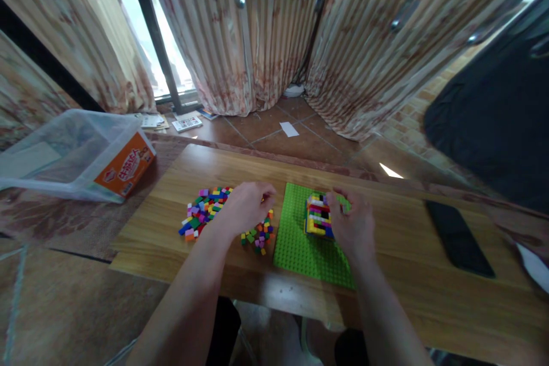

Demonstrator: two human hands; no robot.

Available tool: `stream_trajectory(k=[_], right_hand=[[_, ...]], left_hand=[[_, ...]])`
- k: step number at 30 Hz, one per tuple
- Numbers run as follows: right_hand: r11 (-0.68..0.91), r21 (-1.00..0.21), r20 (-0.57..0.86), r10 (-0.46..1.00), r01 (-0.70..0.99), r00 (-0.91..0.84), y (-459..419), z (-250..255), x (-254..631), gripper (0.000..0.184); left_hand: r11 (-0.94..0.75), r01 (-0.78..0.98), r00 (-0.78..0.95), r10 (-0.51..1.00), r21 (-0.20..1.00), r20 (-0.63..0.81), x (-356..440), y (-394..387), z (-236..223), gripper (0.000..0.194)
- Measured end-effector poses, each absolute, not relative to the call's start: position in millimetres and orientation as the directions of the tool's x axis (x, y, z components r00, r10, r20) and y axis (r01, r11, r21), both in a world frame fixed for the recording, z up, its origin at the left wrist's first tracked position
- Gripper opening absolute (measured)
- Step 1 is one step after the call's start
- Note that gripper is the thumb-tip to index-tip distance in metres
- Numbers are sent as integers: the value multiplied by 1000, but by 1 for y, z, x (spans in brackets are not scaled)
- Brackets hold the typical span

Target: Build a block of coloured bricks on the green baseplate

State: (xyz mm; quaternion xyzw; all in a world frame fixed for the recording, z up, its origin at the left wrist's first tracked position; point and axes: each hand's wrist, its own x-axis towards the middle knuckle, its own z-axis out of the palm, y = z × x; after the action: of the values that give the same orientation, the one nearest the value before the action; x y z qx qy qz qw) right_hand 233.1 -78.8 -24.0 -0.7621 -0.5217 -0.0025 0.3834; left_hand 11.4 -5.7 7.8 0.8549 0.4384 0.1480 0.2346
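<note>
My left hand (247, 206) is over the right part of a pile of small coloured toy bricks (206, 206), fingers curled together; whatever is between the fingertips is hidden. More loose bricks (259, 237) lie just below it. On a green studded baseplate (295, 251) stands a low block structure (317, 217) built of bricks in rows of yellow, white, red, black and other colours. My right hand (354, 220) is curved around the structure's right side, thumb and fingers at its edge, and covers part of it.
The wooden table (398, 286) carries a dark phone-like slab (460, 237) on the right. A clear plastic bin (90, 154) with an orange label stands beyond the table's left end. Papers (187, 123) lie on the floor near the curtains (274, 40).
</note>
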Motion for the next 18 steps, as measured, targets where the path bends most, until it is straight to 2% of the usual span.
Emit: stream_trajectory(k=[10, 18], right_hand=[[-213, -702, 174, 875, 680, 453, -75, -32, 234, 46], [-191, -726, 177, 876, 661, 448, -75, -31, 233, 47]], left_hand=[[-499, 695, 551, 832, 518, 62, 7, -2, 5, 22], [-460, 689, 512, 856, 559, 72, 4, -1, 2, 24]])
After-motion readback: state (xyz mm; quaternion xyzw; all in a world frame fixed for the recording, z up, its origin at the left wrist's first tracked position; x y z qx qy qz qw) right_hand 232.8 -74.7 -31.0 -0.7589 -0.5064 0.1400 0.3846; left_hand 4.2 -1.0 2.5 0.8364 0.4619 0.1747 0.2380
